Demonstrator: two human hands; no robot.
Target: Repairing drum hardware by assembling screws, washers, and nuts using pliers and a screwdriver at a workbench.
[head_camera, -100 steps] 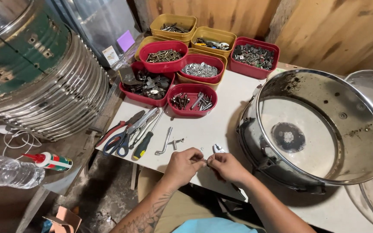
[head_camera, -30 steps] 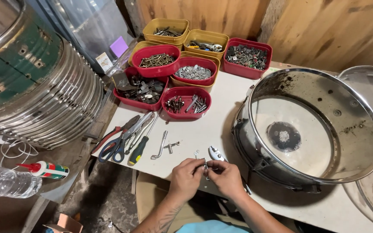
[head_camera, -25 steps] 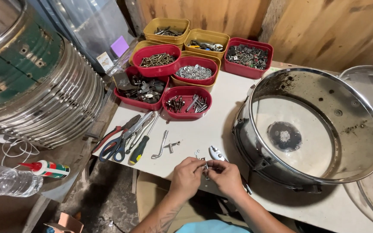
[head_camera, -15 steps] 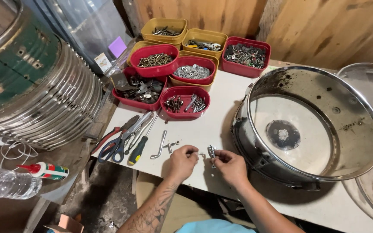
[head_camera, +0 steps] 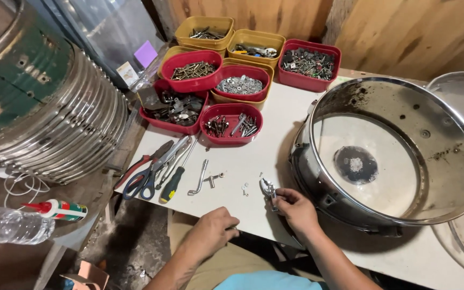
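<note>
The right hand (head_camera: 296, 210) holds its grip closed on a small metal lug (head_camera: 268, 189) beside the drum shell (head_camera: 318, 182), not yet attached. The left hand (head_camera: 214, 232) rests curled on the tabletop (head_camera: 275, 123); whether it pinches something I cannot tell.

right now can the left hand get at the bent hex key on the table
Probably yes: the left hand rests on the white table edge, and the bent hex key lies just ahead, with only bare tabletop between them.
</note>
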